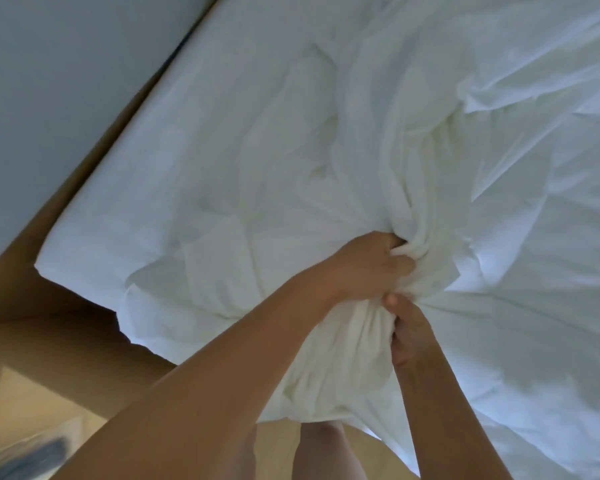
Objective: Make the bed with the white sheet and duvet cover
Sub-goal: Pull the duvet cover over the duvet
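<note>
At the near edge of the mattress [70, 255], both hands clutch one gathered bunch of white cloth. The left hand [369, 268] reaches in from the lower left on a bare forearm, with its fingers curled tight into the folds and its knuckles facing the camera. The right hand [409, 329] sits just below it and almost touches it. Its thumb lies along the top of the bunch, and the rest of its fingers wrap round the cloth from underneath, mostly hidden. Creases fan out from the two grips across the duvet cover [499, 161], which lies rumpled over the middle and right of the bed. A loose pouch of the same cloth hangs below the hands, over the side of the mattress. I cannot tell where the cover's opening or corners are.

To the left, the white sheet [194, 140] lies fairly flat on the mattress, with only shallow wrinkles, and reaches the far-left edge and the rounded near corner. A brown wooden strip [84, 181] runs along that left edge, between the mattress and a pale grey-blue wall [49, 91]. Light wooden floor [35, 386] shows at the lower left, where a blurred dark blue object [32, 457] lies. The person's bare legs [326, 448] show at the bottom, beneath the hanging cloth
</note>
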Motion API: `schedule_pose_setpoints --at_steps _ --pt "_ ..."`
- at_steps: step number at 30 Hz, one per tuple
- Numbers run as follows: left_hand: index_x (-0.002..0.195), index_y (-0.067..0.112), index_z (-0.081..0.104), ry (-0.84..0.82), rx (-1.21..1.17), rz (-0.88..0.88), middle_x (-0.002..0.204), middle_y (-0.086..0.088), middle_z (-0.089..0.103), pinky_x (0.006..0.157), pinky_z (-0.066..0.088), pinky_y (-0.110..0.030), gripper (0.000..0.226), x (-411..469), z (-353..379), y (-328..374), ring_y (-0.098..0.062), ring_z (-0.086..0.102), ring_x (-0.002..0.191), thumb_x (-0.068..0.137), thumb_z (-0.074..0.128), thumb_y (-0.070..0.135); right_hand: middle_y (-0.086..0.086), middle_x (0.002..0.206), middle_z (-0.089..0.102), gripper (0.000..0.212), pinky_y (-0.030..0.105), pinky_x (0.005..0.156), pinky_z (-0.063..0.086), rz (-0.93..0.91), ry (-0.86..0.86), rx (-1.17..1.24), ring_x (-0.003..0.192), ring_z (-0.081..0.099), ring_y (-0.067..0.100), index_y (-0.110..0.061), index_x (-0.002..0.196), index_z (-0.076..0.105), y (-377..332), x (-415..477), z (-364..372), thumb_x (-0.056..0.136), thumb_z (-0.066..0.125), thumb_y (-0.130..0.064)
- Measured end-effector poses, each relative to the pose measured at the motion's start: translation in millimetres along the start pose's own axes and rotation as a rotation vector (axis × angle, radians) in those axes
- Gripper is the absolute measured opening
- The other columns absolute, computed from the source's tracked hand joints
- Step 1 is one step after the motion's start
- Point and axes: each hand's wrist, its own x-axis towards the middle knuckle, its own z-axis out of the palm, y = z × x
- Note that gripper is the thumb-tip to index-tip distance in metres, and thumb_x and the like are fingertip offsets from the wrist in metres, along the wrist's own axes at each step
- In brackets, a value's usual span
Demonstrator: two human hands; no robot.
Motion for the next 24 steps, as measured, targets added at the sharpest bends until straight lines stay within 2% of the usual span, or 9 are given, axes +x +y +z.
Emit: schedule_pose_setpoints --at_steps 3,6,8,10,13,16,18,21,24 --pt "0.122 0.011 0.058 -0.058 0.114 -0.088 0.121 -0.007 0.062 0.088 0.041 -0.027 0.031 2 -2 1 -0.02 0.057 0.108 0.098 0.042 0.023 0.01 0.092 0.073 0.076 0.036 0.07 0.056 0.106 -0.038 -0.11 0.087 0.07 0.025 -0.01 0.098 0.07 4 -5 3 0.031 0.095 -0.035" --pt "0.122 0.013 0.058 -0.045 0.08 -0.108 0.117 -0.002 0.062 0.083 0.043 -0.022 0.031 -7 0 -2 -0.016 0.057 0.104 0.099 0.042 0.027 0.006 0.076 0.073 0.032 0.03 0.061 0.055 0.143 0.121 -0.262 0.077 0.071 0.019 -0.008 0.102 0.07 11 5 14 0.07 0.075 -0.012" --pt "0.111 0.021 0.062 0.056 -0.096 -0.12 0.103 0.014 0.064 0.076 0.044 -0.014 0.023 -16 -4 -14 -0.001 0.058 0.091 0.097 0.047 0.033 0.007 0.073 0.072 0.035 0.028 0.057 0.056 0.112 0.175 -0.235 0.069 0.071 0.017 0.001 0.113 0.062 15 12 16 0.078 0.063 -0.002" --pt "0.114 0.024 0.062 0.285 -0.046 -0.122 0.108 0.014 0.062 0.079 0.037 -0.012 0.026 -31 -19 -38 0.002 0.054 0.093 0.093 0.052 0.037 0.016 0.095 0.071 0.046 0.041 0.069 0.057 0.079 0.136 -0.121 0.087 0.07 0.03 -0.004 0.114 0.064 19 15 14 0.068 0.069 -0.01" --pt "0.138 0.014 0.043 0.629 0.417 -0.232 0.136 -0.009 0.046 0.101 0.028 -0.025 0.06 -60 -55 -87 -0.021 0.041 0.125 0.088 0.058 0.044 0.015 0.093 0.071 0.041 0.042 0.065 0.056 0.153 0.197 -0.039 0.085 0.07 0.034 -0.008 0.1 0.067 25 18 9 0.06 0.073 -0.015" --pt "0.147 0.012 0.021 0.528 0.556 -0.566 0.147 -0.01 0.036 0.107 0.03 -0.042 0.109 -81 -86 -120 -0.029 0.035 0.133 0.067 0.055 0.078 0.012 0.089 0.072 0.038 0.041 0.064 0.056 0.179 0.232 0.004 0.083 0.07 0.032 -0.009 0.097 0.067 32 22 12 0.06 0.075 -0.013" --pt "0.143 0.012 0.028 0.38 0.306 -0.704 0.141 -0.006 0.044 0.092 0.042 -0.035 0.122 -82 -92 -124 -0.026 0.048 0.119 0.05 0.053 0.086 0.012 0.09 0.072 0.039 0.04 0.066 0.055 0.169 0.253 0.007 0.084 0.07 0.032 -0.009 0.099 0.066 35 24 14 0.061 0.072 -0.016" --pt "0.114 0.015 0.058 0.243 -0.005 -0.668 0.11 0.003 0.064 0.066 0.045 -0.022 0.088 -71 -88 -122 -0.013 0.061 0.09 0.051 0.067 0.076 0.012 0.094 0.072 0.051 0.041 0.068 0.055 0.175 0.273 0.019 0.087 0.07 0.032 -0.01 0.103 0.066 38 22 13 0.055 0.079 -0.019" --pt "0.081 0.019 0.063 0.363 -0.167 -0.517 0.076 0.005 0.067 0.046 0.048 -0.017 0.041 -53 -77 -114 -0.007 0.064 0.061 0.06 0.084 0.047 0.011 0.096 0.072 0.049 0.039 0.066 0.056 0.199 0.228 0.02 0.088 0.07 0.03 -0.015 0.095 0.074 46 13 9 0.049 0.082 -0.026"
